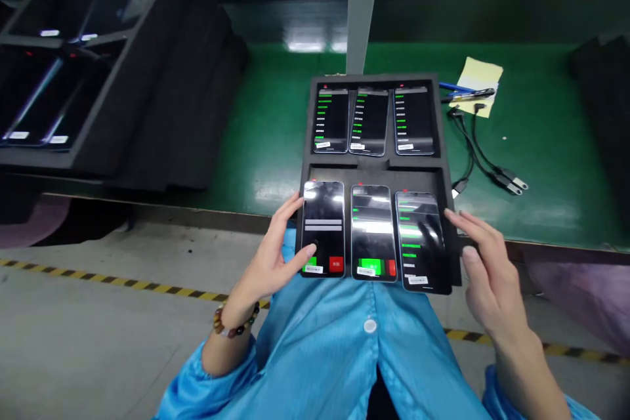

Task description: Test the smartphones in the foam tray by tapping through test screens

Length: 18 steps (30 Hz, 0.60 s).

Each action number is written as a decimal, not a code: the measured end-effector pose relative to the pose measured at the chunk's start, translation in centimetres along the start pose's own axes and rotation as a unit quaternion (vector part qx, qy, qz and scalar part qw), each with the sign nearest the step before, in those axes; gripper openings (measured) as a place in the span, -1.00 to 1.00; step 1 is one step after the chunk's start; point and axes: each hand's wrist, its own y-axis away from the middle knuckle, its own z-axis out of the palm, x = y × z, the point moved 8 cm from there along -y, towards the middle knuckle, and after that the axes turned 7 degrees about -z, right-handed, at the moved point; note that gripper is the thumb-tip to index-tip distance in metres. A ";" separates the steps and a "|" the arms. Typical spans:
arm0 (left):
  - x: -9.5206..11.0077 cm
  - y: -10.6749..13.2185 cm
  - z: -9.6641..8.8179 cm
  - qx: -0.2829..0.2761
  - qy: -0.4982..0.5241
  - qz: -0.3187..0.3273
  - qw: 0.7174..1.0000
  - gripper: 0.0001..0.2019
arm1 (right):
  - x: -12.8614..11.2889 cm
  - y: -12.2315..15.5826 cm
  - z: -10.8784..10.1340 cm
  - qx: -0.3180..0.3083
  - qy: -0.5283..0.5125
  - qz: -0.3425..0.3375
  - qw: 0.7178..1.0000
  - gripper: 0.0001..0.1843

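Observation:
Three smartphones lie in the near row of a black foam tray (377,175): a left phone (323,210), a middle phone (373,210) and a right phone (426,230). Their lower ends reach past the tray's edge towards me. Over the left phone's lower screen, beside its green button, is the thumb of my left hand (275,259); the other fingers stretch along its left edge. My right hand (495,275) is open, its fingertips by the right edge of the right phone and the tray. Three more phones (368,123) lit with green and white text lie in the far row.
Stacked black foam trays (162,79) with dark phones stand on the left of the green bench (275,98). Right of my tray lie short black cables (477,151), pens (467,93) and a yellow note (485,72). A grey post (363,13) rises behind the tray.

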 end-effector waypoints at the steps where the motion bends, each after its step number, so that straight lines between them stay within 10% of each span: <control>1: 0.0 -0.4 0.0 0.013 -0.007 0.001 1.000 -0.25 | 0.8 0.3 0.1 0.013 -0.015 0.022 1.000 -0.46; 11: 2.5 -3.9 2.3 0.068 -0.126 0.038 0.989 -0.22 | 2.3 1.4 2.9 0.088 -0.091 0.059 0.990 -0.31; 18: 2.5 -3.3 -0.3 0.106 -0.081 0.066 0.989 -0.37 | 0.9 2.0 1.0 0.098 -0.030 -0.020 0.995 -0.38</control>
